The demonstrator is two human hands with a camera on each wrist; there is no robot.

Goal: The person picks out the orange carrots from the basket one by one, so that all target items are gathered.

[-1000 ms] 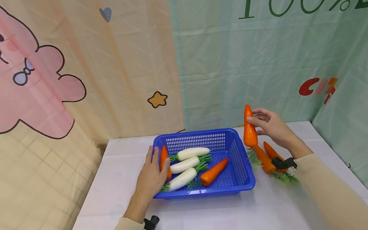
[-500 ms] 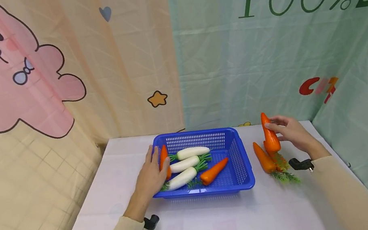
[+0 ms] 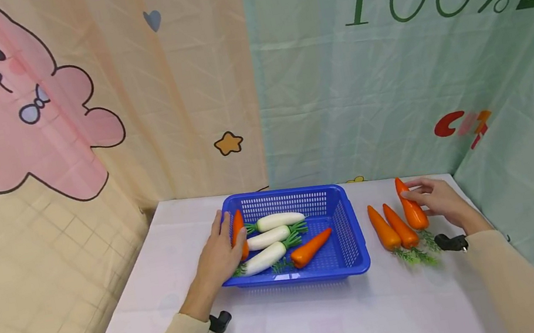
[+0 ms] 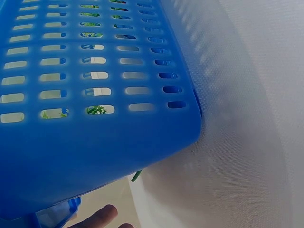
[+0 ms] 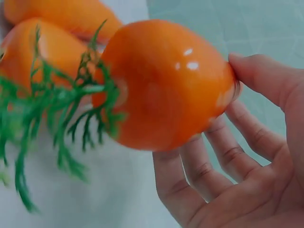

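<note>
Carrot (image 3: pixel 412 206) in right hand (image 3: pixel 439 198), well to the right of the blue basket (image 3: pixel 346 236), tip up, leafy end down; can't tell if it touches the tabletop (image 3: pixel 285 330). Thumb and fingers pinch it; right wrist view has its thick end hiding the tip, and the leaves are blurry. Two loose carrots (image 3: pixel 383 229) (image 3: pixel 400 226) lie between it and the basket; their leaves overlap, hard to separate, and the right wrist view crops both.

Left hand (image 3: pixel 216 259) lies over the basket's left rim, fingers straight; can't tell how firmly it presses. It partly covers a carrot (image 3: pixel 239 234) along the basket's left side. Also inside the basket: three white radishes (image 3: pixel 281 220) (image 3: pixel 269 239) (image 3: pixel 264 260), the nearest with its left end near the left hand, and another carrot (image 3: pixel 312 248) toward the near right.

Left wrist view: mostly basket wall, contents just scraps through slots, fingertips cut off. Printed curtain (image 3: pixel 339 88) behind the basket, cropped.
</note>
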